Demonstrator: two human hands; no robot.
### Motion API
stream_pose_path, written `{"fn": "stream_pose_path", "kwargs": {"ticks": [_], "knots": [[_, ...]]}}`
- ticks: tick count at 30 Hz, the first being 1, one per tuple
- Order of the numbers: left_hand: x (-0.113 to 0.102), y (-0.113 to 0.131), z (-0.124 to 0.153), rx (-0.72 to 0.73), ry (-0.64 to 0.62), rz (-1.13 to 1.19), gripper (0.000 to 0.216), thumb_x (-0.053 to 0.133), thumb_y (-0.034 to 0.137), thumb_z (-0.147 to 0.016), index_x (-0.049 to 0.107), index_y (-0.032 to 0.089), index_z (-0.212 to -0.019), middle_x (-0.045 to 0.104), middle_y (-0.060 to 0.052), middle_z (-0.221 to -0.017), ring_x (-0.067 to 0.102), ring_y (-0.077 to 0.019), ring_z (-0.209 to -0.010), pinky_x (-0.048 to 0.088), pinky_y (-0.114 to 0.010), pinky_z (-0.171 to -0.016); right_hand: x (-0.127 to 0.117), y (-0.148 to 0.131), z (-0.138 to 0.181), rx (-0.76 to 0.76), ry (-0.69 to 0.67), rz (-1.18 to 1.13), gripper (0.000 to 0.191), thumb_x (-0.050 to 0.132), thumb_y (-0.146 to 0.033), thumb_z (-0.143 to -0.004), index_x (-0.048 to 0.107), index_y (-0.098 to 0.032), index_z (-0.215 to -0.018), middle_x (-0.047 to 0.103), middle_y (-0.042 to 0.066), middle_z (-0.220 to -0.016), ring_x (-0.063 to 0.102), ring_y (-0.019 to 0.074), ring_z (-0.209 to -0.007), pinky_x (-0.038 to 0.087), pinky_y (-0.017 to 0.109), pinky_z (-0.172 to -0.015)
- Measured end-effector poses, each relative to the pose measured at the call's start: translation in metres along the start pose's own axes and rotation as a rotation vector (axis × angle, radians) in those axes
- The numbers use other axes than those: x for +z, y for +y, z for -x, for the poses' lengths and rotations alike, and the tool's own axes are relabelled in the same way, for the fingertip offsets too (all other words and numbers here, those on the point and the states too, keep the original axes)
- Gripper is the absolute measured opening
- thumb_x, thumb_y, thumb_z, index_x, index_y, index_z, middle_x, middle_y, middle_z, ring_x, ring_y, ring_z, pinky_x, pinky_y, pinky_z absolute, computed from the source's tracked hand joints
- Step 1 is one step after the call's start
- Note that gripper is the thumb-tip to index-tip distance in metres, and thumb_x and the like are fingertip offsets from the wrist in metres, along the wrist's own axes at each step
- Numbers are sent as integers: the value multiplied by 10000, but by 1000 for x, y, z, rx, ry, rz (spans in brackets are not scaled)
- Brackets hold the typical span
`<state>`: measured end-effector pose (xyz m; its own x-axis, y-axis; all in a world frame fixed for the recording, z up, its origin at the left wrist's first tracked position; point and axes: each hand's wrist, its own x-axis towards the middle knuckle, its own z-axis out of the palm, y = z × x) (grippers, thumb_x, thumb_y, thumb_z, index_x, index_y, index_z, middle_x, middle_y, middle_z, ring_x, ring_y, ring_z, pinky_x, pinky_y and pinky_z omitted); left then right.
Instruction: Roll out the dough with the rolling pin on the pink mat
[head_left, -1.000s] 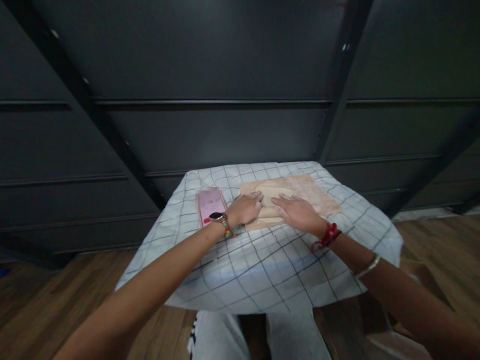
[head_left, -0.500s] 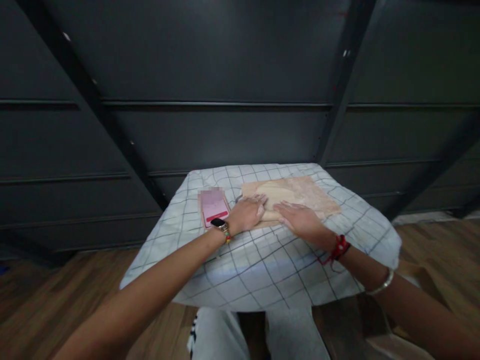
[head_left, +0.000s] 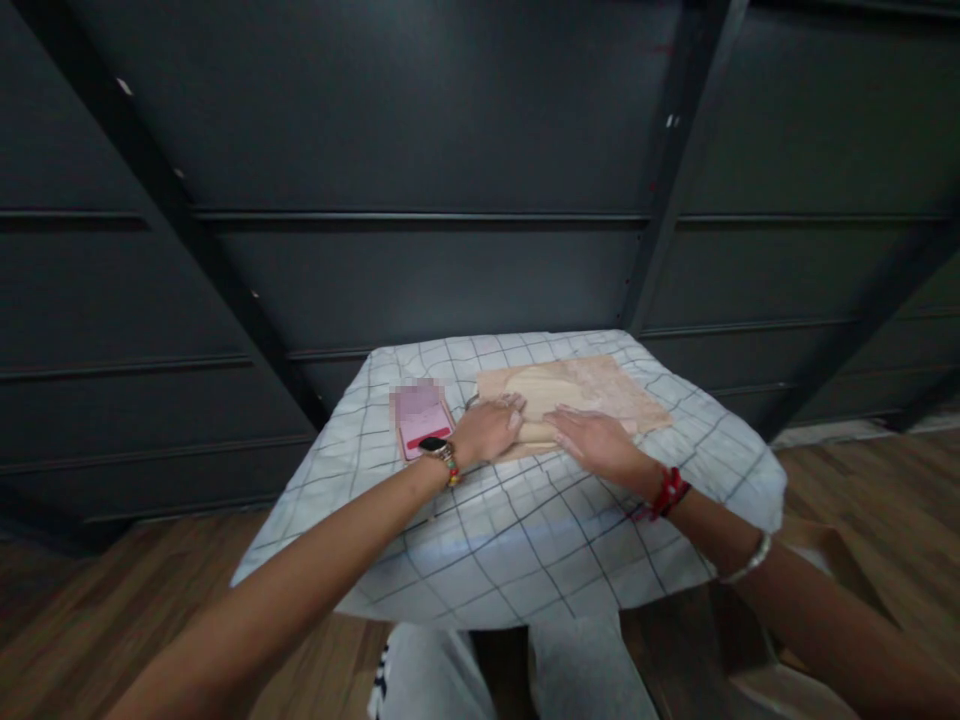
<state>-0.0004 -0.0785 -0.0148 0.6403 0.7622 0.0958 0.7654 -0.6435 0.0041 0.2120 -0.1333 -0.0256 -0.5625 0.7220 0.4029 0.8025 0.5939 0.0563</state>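
A flat, pale sheet of dough (head_left: 544,385) lies on a thin light-brown board (head_left: 626,390) dusted with flour. Along the dough's near edge runs a pale roll (head_left: 536,432); whether it is rolled-up dough or a rolling pin, I cannot tell. My left hand (head_left: 487,430), with a watch on its wrist, rests on the roll's left end, fingers stretched forward. On the right part lies my right hand (head_left: 596,440), palm down with fingers extended. Both hands partly cover the roll, and neither is closed around anything.
A phone (head_left: 424,420) with a pinkish screen lies left of my left hand. The small table wears a white checked cloth (head_left: 480,560). A dark panelled wall (head_left: 427,280) stands right behind it. An open cardboard box (head_left: 832,560) is on the floor at the right.
The whole view has shifted slightly. Both hands stay on the roll in nearly the same place, with little visible movement against the board.
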Motion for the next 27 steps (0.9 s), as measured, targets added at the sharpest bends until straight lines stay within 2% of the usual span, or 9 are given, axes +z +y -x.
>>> {"fn": "stream_pose_path", "kwargs": {"ticks": [3,7,13,17,20,24,27], "knots": [[3,-2,1,50,13,10,505,132,267,-960,400,66,-1338,434,-137,-1385,385,-189,-1289,276,-319,-1063,2,1,4,-39,25,-12,358,415,-247,-921,556,-167,-1240,590,84,-1249,542,193,-1157,444,336,-956],[9,-18,-21,-66,-19,-9,471,181,218,-942,434,49,-1302,435,-155,-1380,412,-198,-1268,313,-311,-1037,7,12,-12,17,-28,2,351,374,-256,-942,583,-163,-1208,612,108,-1210,569,204,-1121,471,347,-915],[5,-28,-43,-64,92,-52,422,252,186,-920,478,78,-1259,467,-149,-1353,403,-208,-1272,303,-345,-1048,3,28,-32,36,-47,-21,344,371,-279,-950,614,-149,-1155,586,113,-1245,495,210,-1207,428,359,-979],[-1,-24,-48,-160,170,-38,443,245,215,-931,450,76,-1299,436,-141,-1382,354,-222,-1305,308,-379,-1043,-5,37,-29,-35,-168,-47,337,429,-321,-933,640,-118,-1100,546,147,-1284,469,240,-1229,410,358,-998],[-1,-22,-56,-158,194,-7,469,226,230,-938,431,57,-1323,437,-143,-1381,345,-218,-1312,296,-373,-1054,-9,39,-27,-65,-208,-80,337,447,-326,-924,625,-109,-1110,564,153,-1253,509,235,-1186,436,337,-968],[1,-20,-66,-98,207,72,500,167,220,-939,438,44,-1321,464,-132,-1363,382,-189,-1290,299,-317,-1058,-6,38,-27,-21,-153,-29,324,491,-305,-895,608,-80,-1096,540,183,-1249,582,247,-1070,487,338,-886],[2,-21,-73,-74,209,128,516,144,208,-933,437,43,-1324,458,-116,-1371,393,-158,-1283,282,-264,-1067,-2,42,-27,45,-91,25,308,510,-286,-881,603,-66,-1076,533,210,-1230,592,254,-1040,483,349,-882]]}}
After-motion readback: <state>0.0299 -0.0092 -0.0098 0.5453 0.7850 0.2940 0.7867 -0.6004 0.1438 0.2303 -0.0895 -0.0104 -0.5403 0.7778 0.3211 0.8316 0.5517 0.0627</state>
